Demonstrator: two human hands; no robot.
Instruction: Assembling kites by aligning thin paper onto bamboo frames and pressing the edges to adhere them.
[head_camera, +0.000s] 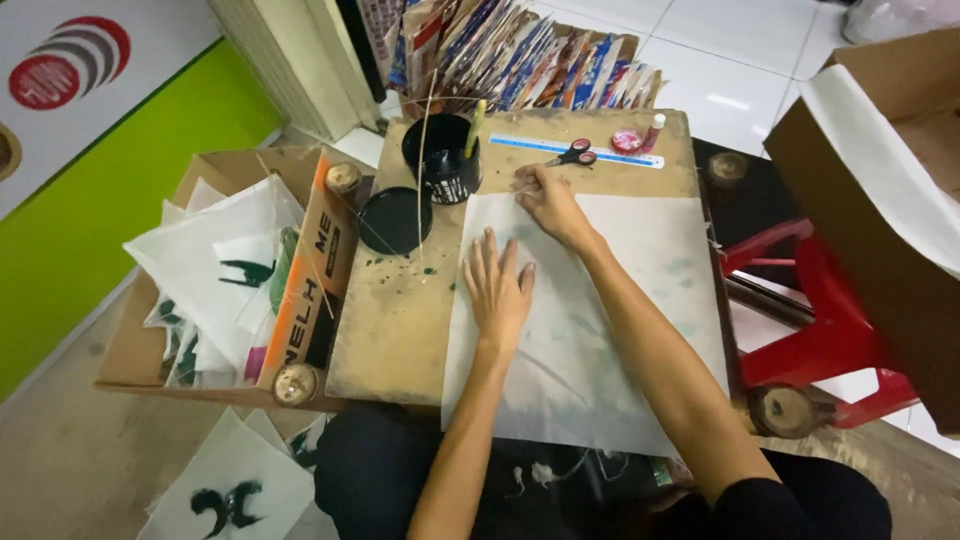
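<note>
A large sheet of thin white paper (620, 300) lies on a worn wooden board (400, 320). My left hand (497, 285) rests flat on the sheet's left part, fingers spread. My right hand (548, 200) presses down on the sheet's top left corner with bent fingers; whether it pinches anything is unclear. A thin stick (424, 170) stands slanted beside a black cup (445, 155), and a black lid (395, 220) lies to the cup's left.
Scissors (573, 154), a blue ruler (590, 150) and a small pink pot (627, 141) lie at the board's far edge. A cardboard box (300, 280) with white sheets is left; a red stool (830, 320) and big box (880, 200) are right.
</note>
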